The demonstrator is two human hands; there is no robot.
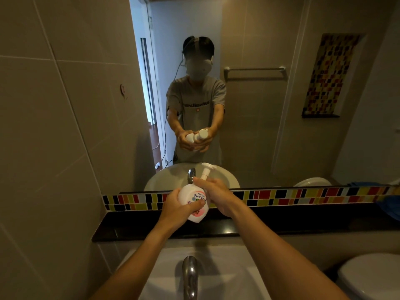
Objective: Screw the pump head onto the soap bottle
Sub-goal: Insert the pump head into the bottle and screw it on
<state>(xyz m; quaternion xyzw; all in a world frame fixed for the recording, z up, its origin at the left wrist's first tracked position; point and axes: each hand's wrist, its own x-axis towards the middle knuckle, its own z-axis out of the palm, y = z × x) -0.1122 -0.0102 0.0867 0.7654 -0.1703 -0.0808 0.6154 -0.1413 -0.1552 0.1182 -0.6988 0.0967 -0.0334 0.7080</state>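
Observation:
A white soap bottle (193, 198) with a pink label and printed characters is held tilted in the air above the black ledge. My left hand (178, 205) wraps its lower body from the left. My right hand (213, 194) closes around the bottle's neck and the collar of the white pump head (206, 171), whose spout sticks up and points right. The pump head sits on top of the bottle; the joint itself is hidden under my right fingers.
A black stone ledge (281, 224) and a strip of coloured tiles (303, 194) run under the mirror (259, 105). Below are the white sink (227, 276) and chrome tap (190, 276). A toilet lid (372, 276) is at the lower right. A person is reflected in the mirror.

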